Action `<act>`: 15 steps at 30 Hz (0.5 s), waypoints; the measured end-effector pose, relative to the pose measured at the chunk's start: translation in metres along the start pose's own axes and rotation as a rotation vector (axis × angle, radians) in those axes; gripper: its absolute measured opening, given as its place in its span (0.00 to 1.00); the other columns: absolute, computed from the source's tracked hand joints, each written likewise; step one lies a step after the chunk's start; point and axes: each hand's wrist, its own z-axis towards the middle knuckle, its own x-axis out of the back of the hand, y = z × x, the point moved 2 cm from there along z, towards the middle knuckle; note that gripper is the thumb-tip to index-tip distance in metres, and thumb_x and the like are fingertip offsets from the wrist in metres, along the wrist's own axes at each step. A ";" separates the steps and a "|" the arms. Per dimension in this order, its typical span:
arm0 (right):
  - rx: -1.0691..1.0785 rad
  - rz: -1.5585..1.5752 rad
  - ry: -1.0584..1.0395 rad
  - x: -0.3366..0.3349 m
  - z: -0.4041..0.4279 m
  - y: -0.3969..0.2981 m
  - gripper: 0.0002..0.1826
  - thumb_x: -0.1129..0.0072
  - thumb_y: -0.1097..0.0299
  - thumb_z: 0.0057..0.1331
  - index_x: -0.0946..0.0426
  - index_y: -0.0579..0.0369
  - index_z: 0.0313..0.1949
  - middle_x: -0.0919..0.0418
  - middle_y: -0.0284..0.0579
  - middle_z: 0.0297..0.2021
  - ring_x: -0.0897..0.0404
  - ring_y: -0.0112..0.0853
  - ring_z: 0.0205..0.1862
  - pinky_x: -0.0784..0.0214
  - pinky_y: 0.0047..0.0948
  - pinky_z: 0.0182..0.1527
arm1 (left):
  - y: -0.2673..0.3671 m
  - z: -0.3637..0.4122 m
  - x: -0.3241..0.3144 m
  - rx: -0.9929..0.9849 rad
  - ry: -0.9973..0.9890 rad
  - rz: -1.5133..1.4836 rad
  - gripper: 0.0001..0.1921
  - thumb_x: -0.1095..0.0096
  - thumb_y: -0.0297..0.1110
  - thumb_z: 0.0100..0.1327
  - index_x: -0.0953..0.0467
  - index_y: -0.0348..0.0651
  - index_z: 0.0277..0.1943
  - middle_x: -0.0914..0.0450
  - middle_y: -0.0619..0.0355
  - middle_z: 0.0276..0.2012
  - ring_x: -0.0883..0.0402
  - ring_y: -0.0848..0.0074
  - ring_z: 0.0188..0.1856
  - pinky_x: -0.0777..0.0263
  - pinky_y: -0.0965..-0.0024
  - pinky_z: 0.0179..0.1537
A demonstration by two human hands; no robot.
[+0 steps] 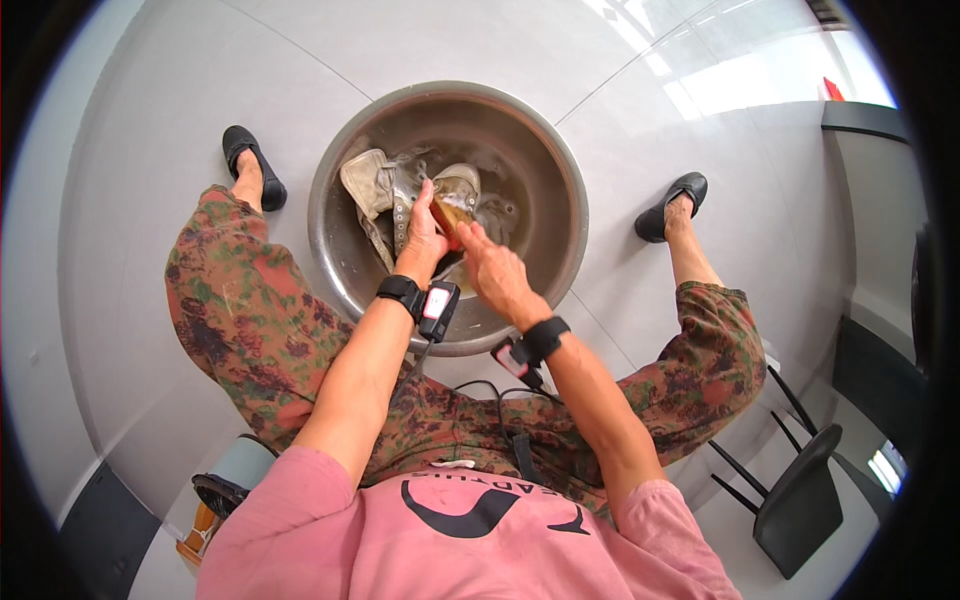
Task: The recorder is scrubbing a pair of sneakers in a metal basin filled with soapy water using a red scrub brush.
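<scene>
A round metal basin [559, 187] stands on the floor between my feet, with shallow murky water in it. My right hand [496, 270] is closed on a scrubbing brush [452, 217] with a wooden-looking back, held over a wet canvas shoe [459, 180] with a pale toe cap. My left hand [425, 229] grips that shoe from its left side; the fingers are partly hidden by the brush. Left of it a second canvas lace-up shoe [367, 184], beige with eyelets, leans against the basin's inner wall, partly in the water.
A black chair [799, 495] stands at the lower right. At the lower left are a light-blue object [244, 461] and a wooden item [196, 529]. Black cables [499, 390] run from the wrist devices over my lap. A wall rises at the far left.
</scene>
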 end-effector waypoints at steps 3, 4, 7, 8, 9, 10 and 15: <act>0.005 -0.040 -0.008 0.001 -0.008 -0.012 0.21 0.61 0.72 0.54 0.44 0.48 0.50 0.36 0.52 0.46 0.29 0.51 0.29 0.35 0.44 0.34 | 0.004 0.002 0.007 -0.001 -0.016 0.004 0.24 0.60 0.55 0.54 0.34 0.41 0.41 0.29 0.53 0.37 0.31 0.65 0.39 0.38 0.62 0.42; -0.033 -0.104 -0.014 0.000 -0.007 -0.013 0.22 0.61 0.72 0.54 0.44 0.48 0.50 0.37 0.51 0.47 0.29 0.51 0.28 0.35 0.43 0.33 | 0.000 0.007 0.008 -0.042 0.028 -0.022 0.24 0.62 0.54 0.55 0.34 0.42 0.41 0.29 0.53 0.37 0.31 0.65 0.39 0.37 0.63 0.42; -0.002 -0.131 0.006 -0.001 0.015 -0.008 0.23 0.60 0.74 0.52 0.44 0.47 0.50 0.39 0.49 0.49 0.29 0.50 0.27 0.34 0.42 0.30 | -0.002 0.018 0.008 -0.148 0.095 -0.048 0.22 0.66 0.53 0.57 0.34 0.43 0.42 0.29 0.55 0.37 0.30 0.67 0.39 0.36 0.65 0.41; 0.057 -0.184 0.055 -0.007 0.023 -0.008 0.24 0.59 0.75 0.51 0.44 0.46 0.50 0.39 0.47 0.49 0.29 0.50 0.26 0.33 0.41 0.29 | 0.007 0.021 0.011 -0.159 0.078 0.001 0.22 0.66 0.52 0.58 0.34 0.43 0.41 0.28 0.56 0.37 0.30 0.68 0.38 0.36 0.66 0.41; 0.079 -0.213 0.090 -0.011 0.030 -0.010 0.24 0.59 0.75 0.50 0.44 0.47 0.50 0.39 0.46 0.49 0.29 0.50 0.26 0.33 0.41 0.28 | 0.010 0.020 0.015 -0.170 0.070 0.046 0.22 0.66 0.52 0.58 0.34 0.43 0.41 0.28 0.56 0.36 0.29 0.69 0.38 0.35 0.67 0.41; 0.050 -0.232 0.126 -0.009 0.038 -0.010 0.24 0.59 0.74 0.51 0.44 0.47 0.49 0.39 0.46 0.49 0.29 0.50 0.27 0.33 0.41 0.28 | 0.009 0.016 0.009 -0.169 0.073 0.085 0.21 0.66 0.51 0.58 0.34 0.43 0.42 0.28 0.58 0.36 0.29 0.71 0.37 0.35 0.68 0.40; -0.068 -0.205 0.080 0.002 0.065 0.004 0.19 0.61 0.72 0.53 0.42 0.50 0.47 0.37 0.49 0.47 0.28 0.50 0.30 0.35 0.42 0.30 | -0.007 0.032 0.019 -0.238 0.060 0.119 0.14 0.59 0.37 0.58 0.34 0.40 0.43 0.29 0.54 0.40 0.30 0.70 0.40 0.35 0.67 0.42</act>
